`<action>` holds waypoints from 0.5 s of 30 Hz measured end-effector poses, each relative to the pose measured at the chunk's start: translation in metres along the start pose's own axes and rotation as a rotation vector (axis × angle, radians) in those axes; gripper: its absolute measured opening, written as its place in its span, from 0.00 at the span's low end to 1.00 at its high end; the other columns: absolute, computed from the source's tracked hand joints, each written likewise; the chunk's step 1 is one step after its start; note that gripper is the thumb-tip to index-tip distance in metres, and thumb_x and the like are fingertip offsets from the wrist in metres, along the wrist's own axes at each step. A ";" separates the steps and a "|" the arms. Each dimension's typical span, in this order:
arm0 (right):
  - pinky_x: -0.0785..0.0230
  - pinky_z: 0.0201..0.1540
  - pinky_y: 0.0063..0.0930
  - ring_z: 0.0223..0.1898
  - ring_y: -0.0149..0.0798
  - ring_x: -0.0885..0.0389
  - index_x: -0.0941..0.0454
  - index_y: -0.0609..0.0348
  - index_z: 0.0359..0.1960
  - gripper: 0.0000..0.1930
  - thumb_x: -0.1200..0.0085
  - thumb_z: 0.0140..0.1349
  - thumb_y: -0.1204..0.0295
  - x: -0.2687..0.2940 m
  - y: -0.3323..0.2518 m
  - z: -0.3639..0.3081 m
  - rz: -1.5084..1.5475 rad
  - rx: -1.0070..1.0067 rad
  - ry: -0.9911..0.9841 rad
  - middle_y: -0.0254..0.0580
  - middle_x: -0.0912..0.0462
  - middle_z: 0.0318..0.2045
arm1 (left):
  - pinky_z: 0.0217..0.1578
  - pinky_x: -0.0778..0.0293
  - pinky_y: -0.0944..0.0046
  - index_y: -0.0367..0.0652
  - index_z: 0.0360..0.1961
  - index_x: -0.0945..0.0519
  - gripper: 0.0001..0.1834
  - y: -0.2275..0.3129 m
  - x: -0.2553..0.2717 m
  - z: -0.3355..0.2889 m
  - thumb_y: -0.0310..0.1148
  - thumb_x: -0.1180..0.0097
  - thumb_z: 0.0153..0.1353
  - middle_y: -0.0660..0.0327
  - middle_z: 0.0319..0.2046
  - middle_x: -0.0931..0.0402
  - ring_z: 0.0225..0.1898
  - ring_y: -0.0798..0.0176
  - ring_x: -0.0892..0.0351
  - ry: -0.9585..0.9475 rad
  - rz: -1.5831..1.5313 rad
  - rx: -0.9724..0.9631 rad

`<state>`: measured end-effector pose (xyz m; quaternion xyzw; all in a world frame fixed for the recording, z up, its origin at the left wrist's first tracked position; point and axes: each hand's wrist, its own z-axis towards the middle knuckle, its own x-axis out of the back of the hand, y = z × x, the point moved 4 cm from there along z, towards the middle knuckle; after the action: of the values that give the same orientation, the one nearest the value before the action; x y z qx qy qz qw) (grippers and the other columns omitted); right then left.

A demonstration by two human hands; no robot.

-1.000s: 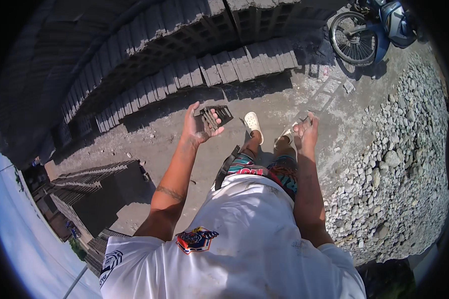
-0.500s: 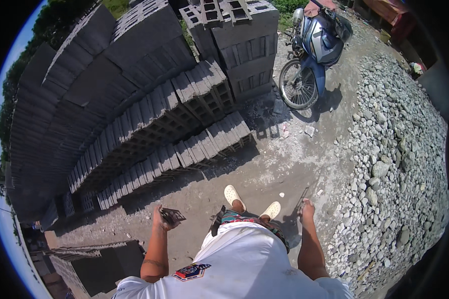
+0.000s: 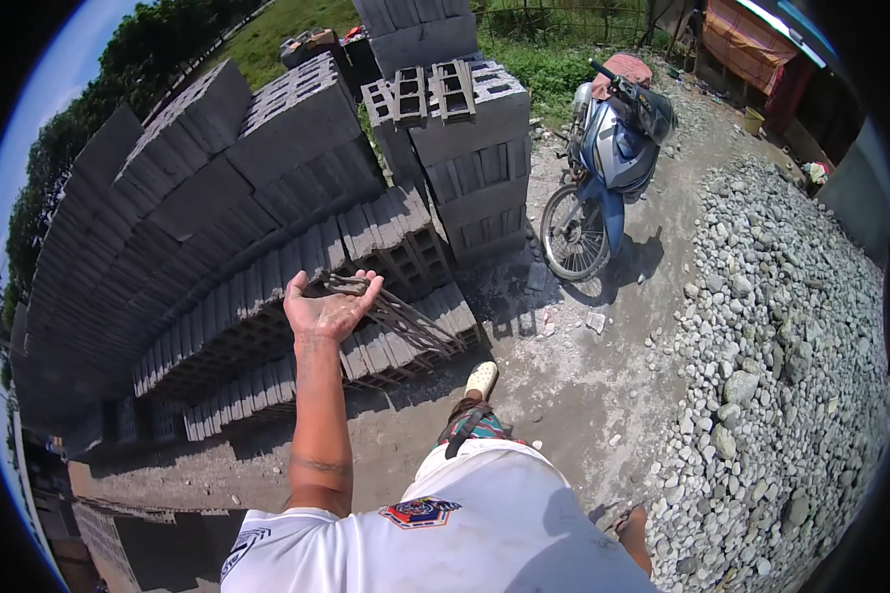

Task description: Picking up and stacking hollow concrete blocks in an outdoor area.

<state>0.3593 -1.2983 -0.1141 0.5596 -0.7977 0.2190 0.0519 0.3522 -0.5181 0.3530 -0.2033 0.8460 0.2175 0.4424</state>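
Observation:
My left hand (image 3: pixel 328 310) is raised in front of the stacked blocks, palm turned up. Its fingers curl around one end of a grey, slotted, ladder-like frame (image 3: pixel 410 322), which slants down to the right past the fingertips. Behind the frame stand rows of hollow concrete blocks (image 3: pixel 267 259). At the lower right, beside my white shirt, part of my right hand (image 3: pixel 631 526) shows low down near the stone pile. Its fingers are in shadow and blurred, and I cannot make out what they hold.
More slotted frames (image 3: pixel 433 91) lie on a tall block stack ahead. A blue-grey motorbike (image 3: pixel 611 163) stands right of it. A big heap of pale stones (image 3: pixel 761 395) fills the right side. A block-walled box (image 3: pixel 173 549) sits at lower left.
My left hand has risen and moved forward with its slotted frame, toward the block rows. My right hand has dropped back beside my body. One foot has stepped forward, and the view has tilted up.

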 end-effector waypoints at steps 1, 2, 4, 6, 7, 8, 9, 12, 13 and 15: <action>0.48 0.19 0.29 0.17 0.29 0.42 0.31 0.39 0.30 0.09 0.59 0.65 0.57 -0.009 0.010 0.000 0.069 -0.069 -0.098 0.24 0.38 0.18 | 0.66 0.48 0.32 0.25 0.67 0.57 0.48 -0.005 -0.052 0.002 0.53 0.54 0.61 0.40 0.61 0.48 0.66 0.41 0.48 -0.143 -0.110 0.055; 0.51 0.17 0.27 0.15 0.29 0.44 0.32 0.39 0.27 0.09 0.58 0.65 0.57 -0.018 0.018 -0.002 0.141 -0.139 -0.194 0.24 0.38 0.17 | 0.68 0.52 0.31 0.27 0.68 0.62 0.50 -0.006 -0.101 0.009 0.54 0.55 0.62 0.40 0.63 0.52 0.68 0.40 0.51 -0.251 -0.140 0.063; 0.52 0.16 0.24 0.13 0.28 0.44 0.33 0.40 0.25 0.09 0.58 0.64 0.59 -0.040 0.028 -0.011 0.183 -0.101 -0.218 0.23 0.39 0.16 | 0.68 0.56 0.28 0.30 0.70 0.70 0.51 -0.007 -0.196 0.023 0.54 0.57 0.63 0.38 0.68 0.61 0.72 0.38 0.60 -0.546 -0.144 0.134; 0.53 0.15 0.22 0.12 0.28 0.44 0.33 0.41 0.24 0.10 0.58 0.63 0.60 -0.068 0.032 -0.028 0.238 -0.063 -0.239 0.23 0.40 0.15 | 0.65 0.59 0.18 0.42 0.72 0.72 0.49 0.014 -0.283 0.075 0.55 0.60 0.64 0.42 0.71 0.71 0.73 0.35 0.67 -0.882 -0.039 0.179; 0.53 0.14 0.22 0.12 0.27 0.43 0.33 0.43 0.24 0.09 0.59 0.62 0.61 -0.079 0.030 -0.039 0.262 -0.034 -0.193 0.22 0.39 0.14 | 0.65 0.60 0.17 0.45 0.72 0.73 0.48 0.018 -0.327 0.090 0.54 0.60 0.64 0.46 0.73 0.74 0.73 0.34 0.67 -0.923 -0.021 0.143; 0.52 0.14 0.21 0.11 0.26 0.43 0.33 0.44 0.23 0.09 0.59 0.62 0.63 -0.094 0.026 -0.051 0.274 -0.007 -0.161 0.22 0.38 0.14 | 0.65 0.62 0.19 0.51 0.74 0.64 0.45 0.031 -0.373 0.099 0.56 0.62 0.62 0.49 0.74 0.69 0.74 0.38 0.69 -0.962 0.053 0.072; 0.49 0.14 0.23 0.10 0.26 0.44 0.34 0.47 0.24 0.08 0.60 0.61 0.66 -0.106 0.019 -0.068 0.251 0.092 -0.151 0.22 0.39 0.14 | 0.52 0.30 0.35 0.47 0.33 0.32 0.28 0.015 -0.406 0.092 0.63 0.65 0.64 0.60 0.17 0.33 0.23 0.59 0.32 -0.650 0.173 -0.342; 0.47 0.13 0.24 0.10 0.27 0.46 0.34 0.46 0.24 0.06 0.60 0.60 0.68 -0.150 0.008 -0.104 0.540 0.143 -0.237 0.24 0.39 0.14 | 0.55 0.38 0.31 0.49 0.44 0.41 0.26 0.067 -0.496 0.184 0.62 0.65 0.63 0.57 0.32 0.42 0.37 0.54 0.39 -0.738 0.092 -0.360; 0.39 0.17 0.29 0.13 0.34 0.38 0.30 0.53 0.28 0.05 0.59 0.59 0.70 -0.147 0.015 -0.115 0.672 0.214 -0.310 0.31 0.35 0.17 | 0.57 0.41 0.29 0.50 0.48 0.44 0.27 0.072 -0.524 0.224 0.62 0.65 0.63 0.55 0.37 0.45 0.41 0.52 0.42 -0.750 0.058 -0.332; 0.34 0.22 0.32 0.18 0.38 0.32 0.28 0.59 0.33 0.07 0.57 0.59 0.71 -0.118 0.047 -0.056 0.016 0.743 -0.021 0.36 0.32 0.20 | 0.59 0.47 0.27 0.52 0.55 0.51 0.30 0.064 -0.578 0.310 0.61 0.65 0.62 0.53 0.48 0.51 0.50 0.49 0.47 -0.742 0.003 -0.272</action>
<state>0.3502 -1.1599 -0.1159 0.5363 -0.6686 0.4880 -0.1645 0.8263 -0.2080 0.6898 -0.1662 0.5923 0.3870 0.6869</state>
